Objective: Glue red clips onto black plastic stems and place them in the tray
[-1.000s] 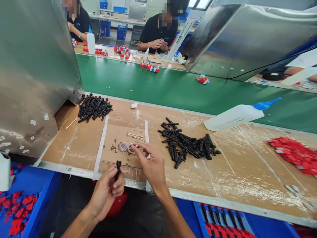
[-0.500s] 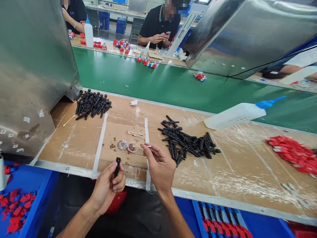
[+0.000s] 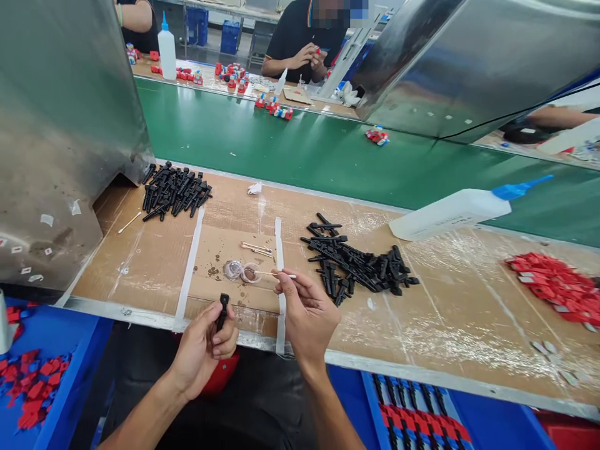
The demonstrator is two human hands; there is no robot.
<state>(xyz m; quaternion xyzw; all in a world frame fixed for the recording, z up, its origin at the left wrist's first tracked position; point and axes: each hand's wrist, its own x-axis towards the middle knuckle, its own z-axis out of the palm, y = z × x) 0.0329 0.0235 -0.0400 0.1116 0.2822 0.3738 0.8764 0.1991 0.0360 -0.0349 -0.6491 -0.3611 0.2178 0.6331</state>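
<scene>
My left hand (image 3: 205, 340) is closed around a small black plastic part (image 3: 224, 304), held upright over the table's front edge. Between the thumb and fingers of my right hand (image 3: 307, 306) is a cotton swab (image 3: 269, 273); its far end reaches the small round clear dish (image 3: 250, 273). Beside that dish sits a clear round lid or second dish (image 3: 232, 270). Several more swabs (image 3: 255, 249) lie just behind on the cardboard piece (image 3: 210, 240). Black parts form one pile (image 3: 175, 190) at the back left and another pile (image 3: 359, 259) to the right of my right hand.
A white bottle with a blue nozzle (image 3: 452, 212) leans at the right, near a heap of red parts (image 3: 553, 287). Behind runs a green belt (image 3: 281, 153) carrying small red-and-blue pieces (image 3: 377, 134). Blue bins (image 3: 89, 356) stand below the edge. A co-worker (image 3: 300, 44) sits opposite.
My right hand has shifted slightly right with the swab, whose tip stays at the dish. The left hand keeps its hold on the black part. The camera view has tilted a little.
</scene>
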